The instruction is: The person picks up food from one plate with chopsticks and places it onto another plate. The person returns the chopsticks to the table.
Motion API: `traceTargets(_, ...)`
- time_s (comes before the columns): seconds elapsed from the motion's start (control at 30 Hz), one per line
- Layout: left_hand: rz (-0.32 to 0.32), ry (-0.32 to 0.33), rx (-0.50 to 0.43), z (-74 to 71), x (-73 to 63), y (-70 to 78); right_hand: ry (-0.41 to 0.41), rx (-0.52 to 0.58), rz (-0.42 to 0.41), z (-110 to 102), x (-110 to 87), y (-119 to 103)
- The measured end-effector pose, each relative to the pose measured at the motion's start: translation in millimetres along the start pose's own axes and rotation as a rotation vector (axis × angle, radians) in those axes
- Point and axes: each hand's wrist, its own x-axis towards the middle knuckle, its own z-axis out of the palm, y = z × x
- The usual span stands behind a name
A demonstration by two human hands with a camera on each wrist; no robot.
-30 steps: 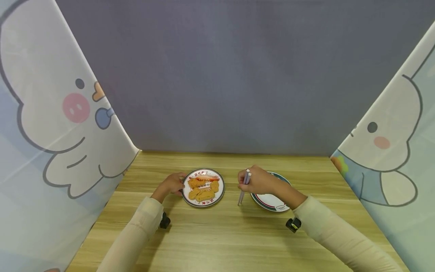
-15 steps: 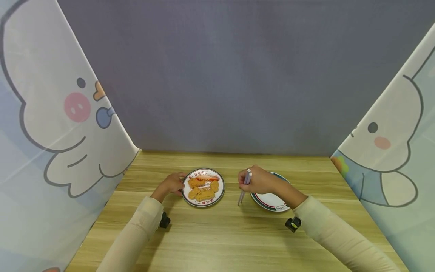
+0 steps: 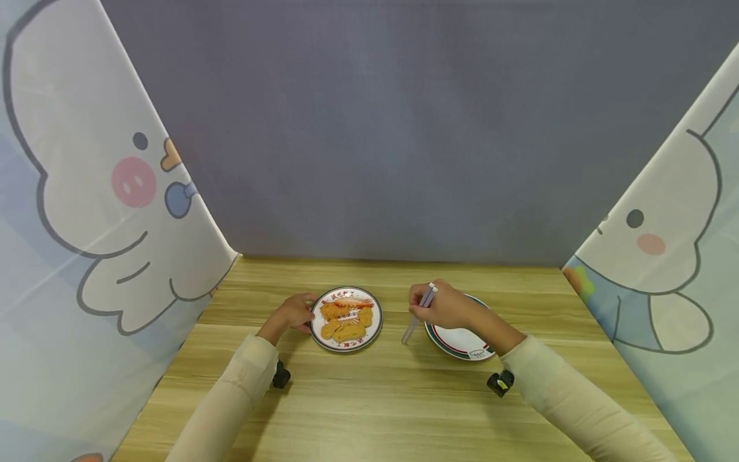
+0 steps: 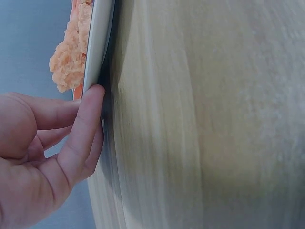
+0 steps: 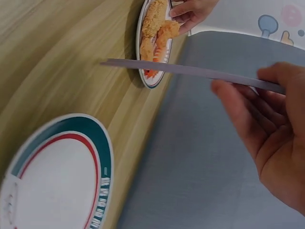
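A white plate (image 3: 374,319) of orange fried pieces (image 3: 345,319) lies left of centre on the wooden table. My left hand (image 3: 291,314) holds its left rim, with a fingertip (image 4: 93,95) against the rim edge (image 4: 97,43). My right hand (image 3: 443,307) grips a pair of grey chopsticks (image 3: 419,314), their tips slanting down toward the table between the two plates. The chopsticks (image 5: 181,69) cross the right wrist view, pointing toward the food plate (image 5: 153,78). An empty plate (image 3: 462,340) with a green and red rim lies partly under my right hand.
Cartoon-printed cloth panels (image 3: 104,212) (image 3: 664,256) stand along both sides of the table, and a grey backdrop (image 3: 392,128) closes the far edge. Bare wood (image 3: 381,404) stretches in front of the plates. Small black wrist cameras (image 3: 500,382) hang below both sleeves.
My right hand has shifted slightly right and tilted the chopsticks more, their upper ends leaning right. The left hand and both plates have not moved.
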Motion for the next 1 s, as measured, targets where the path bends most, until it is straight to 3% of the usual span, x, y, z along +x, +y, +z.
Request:
traceTargets(0.27, 0.003, -0.006, 0.008, -0.6, 2.0, -0.5, 0.172, 0.304, 0.148, 13.4, 5.0, 18.2)
traceTargets(0.47, -0.002, -0.010, 0.006, -0.6, 2.9, -0.8, 0.254, 0.471, 0.160, 23.9, 9.8, 31.4)
traceTargets(0.67, 0.005, -0.009, -0.003, -1.5, 2.6, -1.1, 0.273, 0.557, 0.125, 35.5, 14.5, 32.9)
traceTargets(1.0, 0.007, -0.014, -0.002, -0.4, 1.4, -1.3, 0.274, 0.599, 0.099, 52.2, 21.9, 33.4)
